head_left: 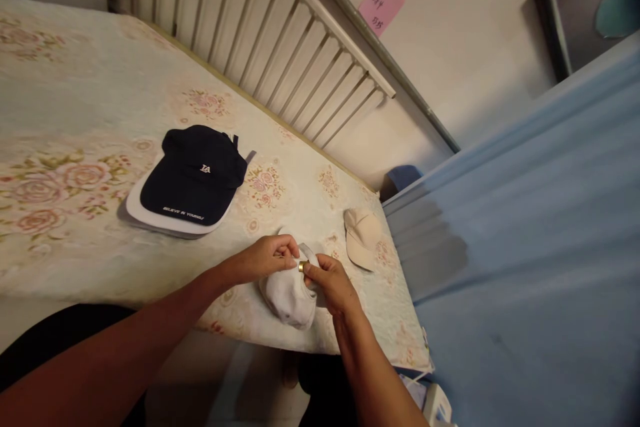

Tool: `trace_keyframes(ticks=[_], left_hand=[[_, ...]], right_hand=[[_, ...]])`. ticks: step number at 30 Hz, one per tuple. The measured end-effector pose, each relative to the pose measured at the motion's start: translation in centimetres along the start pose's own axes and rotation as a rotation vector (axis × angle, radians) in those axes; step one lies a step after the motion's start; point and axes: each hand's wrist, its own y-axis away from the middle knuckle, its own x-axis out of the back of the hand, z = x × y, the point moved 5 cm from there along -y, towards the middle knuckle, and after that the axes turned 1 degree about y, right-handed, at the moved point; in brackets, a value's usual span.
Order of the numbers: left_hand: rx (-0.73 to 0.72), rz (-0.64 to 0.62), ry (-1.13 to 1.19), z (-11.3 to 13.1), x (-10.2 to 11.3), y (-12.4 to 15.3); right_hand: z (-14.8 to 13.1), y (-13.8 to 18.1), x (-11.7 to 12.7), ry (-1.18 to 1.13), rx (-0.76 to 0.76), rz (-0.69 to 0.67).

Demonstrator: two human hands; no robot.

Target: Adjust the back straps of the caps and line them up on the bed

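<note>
The left hand [265, 257] is closed in a pinch on the thin white strap [311, 254] of a soft white fabric cap [289, 299]. The cap lies just beneath both hands on the floral cloth [75, 113]. The right hand [334, 285] pinches the strap's small gold metal buckle [301, 266] between thumb and forefinger. A navy visor cap [193, 177] lies well beyond the left hand, and a beige cap [363, 237] near the right.

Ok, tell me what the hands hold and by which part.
A white cap, by its rear strap: left hand on the strap, right hand at the brass buckle.
</note>
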Motion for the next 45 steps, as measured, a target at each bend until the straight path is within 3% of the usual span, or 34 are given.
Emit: trace_keyframes(ticks=[8,25,35,41,45], left_hand=[[-0.179,0.158,-0.269,1.1,-0.9,0.2],[-0.373,0.298,-0.620,1.0,-1.3,0.6],[-0.345,0.264,-0.596,1.3,-1.7,0.8],[-0.283,0.291,-0.381,1.7,-0.8,0.7],[-0.267,0.332,-0.234,2.4,0.4,0.7]], right_hand=[[0.9,-0.3,-0.1,-0.233,-0.069,-0.030],[0.2,-0.4,-0.9,-0.262,0.045,-0.067],[0.2,-0.5,-1.1,-0.281,0.117,-0.046],[-1.1,-0.2,0.6,-0.310,0.144,0.044],[-3.0,0.7,2.1,-0.360,0.247,0.099]])
